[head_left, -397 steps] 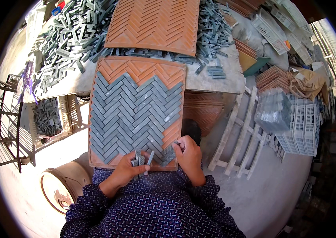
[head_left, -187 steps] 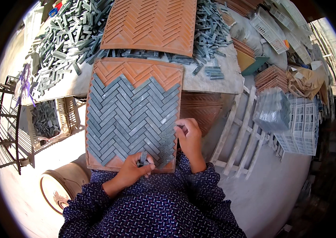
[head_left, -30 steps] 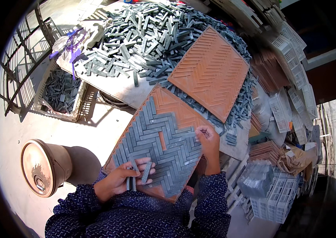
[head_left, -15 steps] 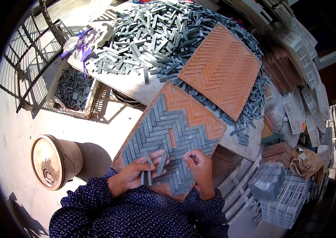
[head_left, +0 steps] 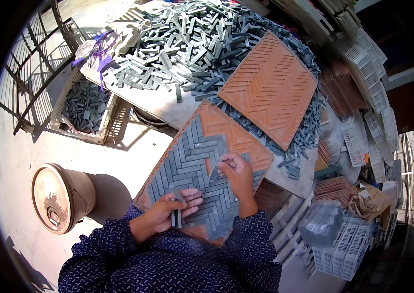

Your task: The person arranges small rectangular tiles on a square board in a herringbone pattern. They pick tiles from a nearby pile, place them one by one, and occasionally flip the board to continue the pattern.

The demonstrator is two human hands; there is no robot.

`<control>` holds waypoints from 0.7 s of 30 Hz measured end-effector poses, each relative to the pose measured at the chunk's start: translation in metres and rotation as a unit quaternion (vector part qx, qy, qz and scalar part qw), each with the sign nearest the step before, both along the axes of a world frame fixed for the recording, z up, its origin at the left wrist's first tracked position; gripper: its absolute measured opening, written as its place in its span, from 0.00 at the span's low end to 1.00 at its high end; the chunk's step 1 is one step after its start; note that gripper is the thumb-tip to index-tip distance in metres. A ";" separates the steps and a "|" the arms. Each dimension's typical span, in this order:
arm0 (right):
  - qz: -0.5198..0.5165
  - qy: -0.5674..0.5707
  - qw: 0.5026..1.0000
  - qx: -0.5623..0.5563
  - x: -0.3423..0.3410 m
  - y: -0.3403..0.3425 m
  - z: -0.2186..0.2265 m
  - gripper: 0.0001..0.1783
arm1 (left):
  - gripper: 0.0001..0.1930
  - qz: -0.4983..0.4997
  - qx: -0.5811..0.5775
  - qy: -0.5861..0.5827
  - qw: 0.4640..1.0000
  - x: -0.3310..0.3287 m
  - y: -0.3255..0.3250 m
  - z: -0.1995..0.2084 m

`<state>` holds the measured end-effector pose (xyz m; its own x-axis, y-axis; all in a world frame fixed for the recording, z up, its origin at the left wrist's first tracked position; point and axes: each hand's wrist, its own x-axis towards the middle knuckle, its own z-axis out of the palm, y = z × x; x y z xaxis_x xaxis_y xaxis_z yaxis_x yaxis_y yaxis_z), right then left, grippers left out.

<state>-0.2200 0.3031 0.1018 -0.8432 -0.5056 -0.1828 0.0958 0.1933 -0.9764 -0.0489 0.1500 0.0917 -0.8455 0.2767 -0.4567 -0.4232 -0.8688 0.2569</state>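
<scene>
Two hands on one job, both over the orange herringbone mould tray (head_left: 238, 139) that leans from my lap up onto the near edge of the worktop (head_left: 160, 105). My right hand (head_left: 237, 177), grip pinched together on a single grey stone strip (head_left: 215, 172), holds it just above the bare orange patch near the tray's middle. My left hand (head_left: 170, 212), grip closed round a small bundle of spare strips (head_left: 175, 218), rests at the tray's near left edge.

Handling judgement: each strip looks stiff, dense for its size, likely brittle at the corners and dusty enough to slide. Best held by the long edges near mid-length, thumb against forefinger, so it drops flat into its slot. The bundle wants a firm wrap; loose ones would slip out endwise.

Most of the tray's near half is filled with grey strips; the far corner shows bare ribs.

A second mould tray (head_left: 270, 88), unfilled, lies further back on the worktop, against the heap of loose grey strips (head_left: 197, 44). A bucket (head_left: 60, 198) stands on the floor to my left.
</scene>
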 end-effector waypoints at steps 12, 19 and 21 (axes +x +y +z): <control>0.149 -0.175 0.971 -0.060 0.030 -0.019 0.011 0.08 | 0.11 0.068 -0.244 0.003 0.967 -0.006 0.002 -0.002; 0.134 -0.031 0.990 0.044 0.050 -0.025 0.023 0.08 | 0.08 0.080 -0.565 0.101 0.815 -0.009 -0.004 0.001; 0.124 0.010 0.988 0.087 0.056 -0.027 0.022 0.07 | 0.08 0.052 -0.638 0.122 0.758 -0.010 -0.007 0.002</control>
